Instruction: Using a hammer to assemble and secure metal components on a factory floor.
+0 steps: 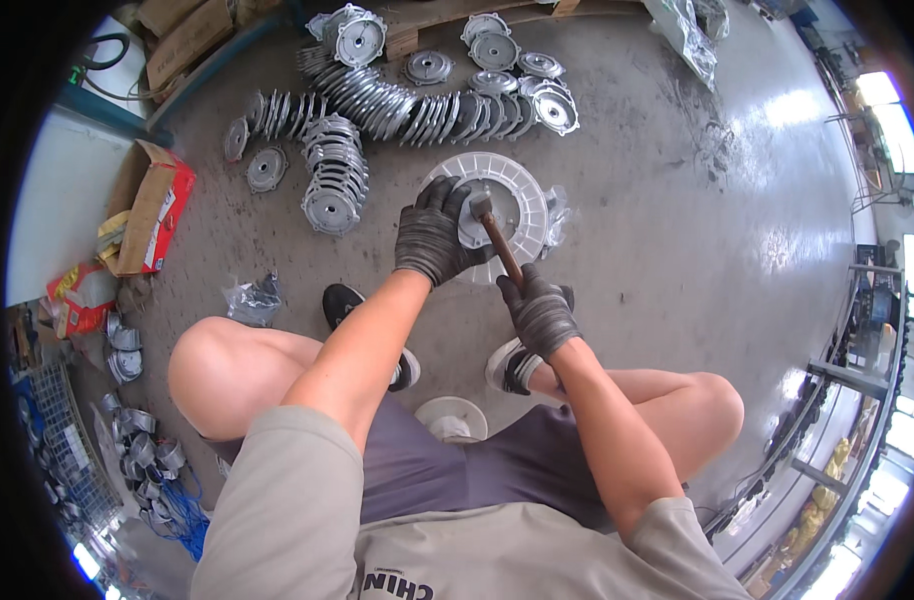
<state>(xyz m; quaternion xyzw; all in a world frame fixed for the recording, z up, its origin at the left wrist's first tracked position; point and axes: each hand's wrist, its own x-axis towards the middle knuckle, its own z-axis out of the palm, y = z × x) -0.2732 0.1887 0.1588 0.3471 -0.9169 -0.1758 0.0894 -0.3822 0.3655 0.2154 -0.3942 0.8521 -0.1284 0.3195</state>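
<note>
My left hand (435,232), in a dark grey work glove, is closed on the left edge of a round metal end cover (469,236). That cover rests over a white ribbed plastic disc (533,208), which looks like an upturned basket or fan-like cover. My right hand (540,312), gloved the same way, grips the brown handle of a hammer (502,245). The hammer's head lies over the metal cover, near its middle; whether it touches cannot be told. Part of the cover is hidden under my left fingers and the hammer.
Long rows of stacked metal covers (367,100) curve across the floor ahead, with loose covers (495,50) beside them. A clear plastic bag (253,299) lies near my left foot. To the left stands a red cardboard box (167,215); metal shelving (857,375) runs along the right.
</note>
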